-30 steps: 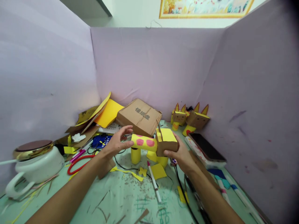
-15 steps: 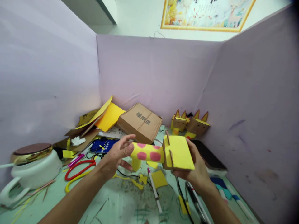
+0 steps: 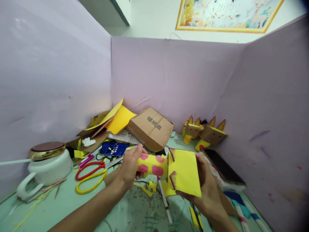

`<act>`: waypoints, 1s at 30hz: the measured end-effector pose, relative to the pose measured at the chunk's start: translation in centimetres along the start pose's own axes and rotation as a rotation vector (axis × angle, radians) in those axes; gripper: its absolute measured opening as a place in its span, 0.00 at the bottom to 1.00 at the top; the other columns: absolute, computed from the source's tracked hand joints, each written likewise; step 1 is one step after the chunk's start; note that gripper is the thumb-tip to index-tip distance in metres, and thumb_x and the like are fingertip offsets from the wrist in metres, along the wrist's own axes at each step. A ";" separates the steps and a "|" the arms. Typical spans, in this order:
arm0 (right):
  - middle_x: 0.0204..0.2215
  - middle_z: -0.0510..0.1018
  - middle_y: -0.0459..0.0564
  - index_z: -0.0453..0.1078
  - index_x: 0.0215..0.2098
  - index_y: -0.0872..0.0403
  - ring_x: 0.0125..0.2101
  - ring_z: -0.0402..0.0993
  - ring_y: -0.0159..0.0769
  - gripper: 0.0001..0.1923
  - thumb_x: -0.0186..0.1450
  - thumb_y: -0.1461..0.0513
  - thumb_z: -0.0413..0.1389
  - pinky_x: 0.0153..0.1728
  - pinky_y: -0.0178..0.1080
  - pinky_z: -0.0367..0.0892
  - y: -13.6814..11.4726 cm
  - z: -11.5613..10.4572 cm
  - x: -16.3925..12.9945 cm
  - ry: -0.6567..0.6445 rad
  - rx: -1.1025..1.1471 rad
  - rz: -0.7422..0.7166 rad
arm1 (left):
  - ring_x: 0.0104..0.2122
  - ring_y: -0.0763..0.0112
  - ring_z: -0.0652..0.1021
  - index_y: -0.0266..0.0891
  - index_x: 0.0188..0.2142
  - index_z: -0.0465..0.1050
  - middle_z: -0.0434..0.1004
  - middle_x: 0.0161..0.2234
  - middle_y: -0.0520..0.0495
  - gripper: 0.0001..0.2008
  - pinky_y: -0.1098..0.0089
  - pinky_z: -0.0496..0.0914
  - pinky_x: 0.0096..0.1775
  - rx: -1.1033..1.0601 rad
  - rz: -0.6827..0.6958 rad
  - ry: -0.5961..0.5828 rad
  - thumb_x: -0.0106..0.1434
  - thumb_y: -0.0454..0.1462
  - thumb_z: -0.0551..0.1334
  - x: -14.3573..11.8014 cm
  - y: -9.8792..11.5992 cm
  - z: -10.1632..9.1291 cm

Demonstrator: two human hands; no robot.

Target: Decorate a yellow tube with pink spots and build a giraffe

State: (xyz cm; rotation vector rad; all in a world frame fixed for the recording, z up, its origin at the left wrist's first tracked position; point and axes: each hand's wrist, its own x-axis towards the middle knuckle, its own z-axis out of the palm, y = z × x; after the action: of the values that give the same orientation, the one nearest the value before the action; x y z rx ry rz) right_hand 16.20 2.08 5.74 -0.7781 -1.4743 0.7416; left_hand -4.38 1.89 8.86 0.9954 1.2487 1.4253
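Around the spotted tube [image 3: 154, 165], the left hand [image 3: 129, 166] curls.

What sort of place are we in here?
Probably a green-topped craft desk: metal scissors with red and yellow handles, a pink-spotted yellow paper tube, and brown cardboard heads with pointed ears.

The left hand [image 3: 130, 164] covers the nine-o'clock end of the spotted tube [image 3: 154, 165], and the scissors' [image 3: 105, 165] blade tips vanish behind it. Near five o'clock, the yellow-topped box [image 3: 184, 170] hides part of the right hand [image 3: 209, 188]. Toward half past one, the top edge crops the framed picture [image 3: 229, 16]. Small lettering on the blue packet [image 3: 117, 150], near eight o'clock, is unreadable.
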 end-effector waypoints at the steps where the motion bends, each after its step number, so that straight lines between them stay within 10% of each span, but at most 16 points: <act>1: 0.47 0.77 0.46 0.66 0.51 0.38 0.45 0.74 0.54 0.45 0.34 0.65 0.71 0.42 0.47 0.72 0.1 0.0 0.0 0.023 -0.013 0.015 | 0.09 0.79 0.59 0.39 0.24 0.65 0.58 0.13 0.58 0.23 0.79 0.50 0.09 0.017 0.006 0.007 0.54 0.57 0.57 0.0 0.0 0.0; 12: 0.50 0.72 0.50 0.59 0.54 0.41 0.48 0.68 0.60 0.50 0.34 0.54 0.72 0.43 0.54 0.67 1.3 -0.3 -0.2 0.048 -0.020 0.158 | 0.25 0.71 0.67 0.39 0.18 0.66 0.66 0.21 0.51 0.16 0.73 0.63 0.29 0.417 0.291 0.025 0.58 0.38 0.49 -1.2 2.6 -0.5; 30: 0.44 0.76 0.49 0.60 0.55 0.44 0.38 0.74 0.52 0.48 0.36 0.55 0.70 0.32 0.45 0.70 1.8 -0.5 0.0 0.042 -0.027 0.157 | 0.26 0.70 0.65 0.40 0.22 0.63 0.62 0.22 0.53 0.19 0.71 0.60 0.31 0.354 0.348 0.039 0.64 0.45 0.48 -1.7 1.4 -0.1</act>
State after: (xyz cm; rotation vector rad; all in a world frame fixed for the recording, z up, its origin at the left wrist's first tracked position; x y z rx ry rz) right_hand 16.79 3.11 4.23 -0.9321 -1.3990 0.8196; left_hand -4.37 0.16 10.24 1.4887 1.4389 1.5181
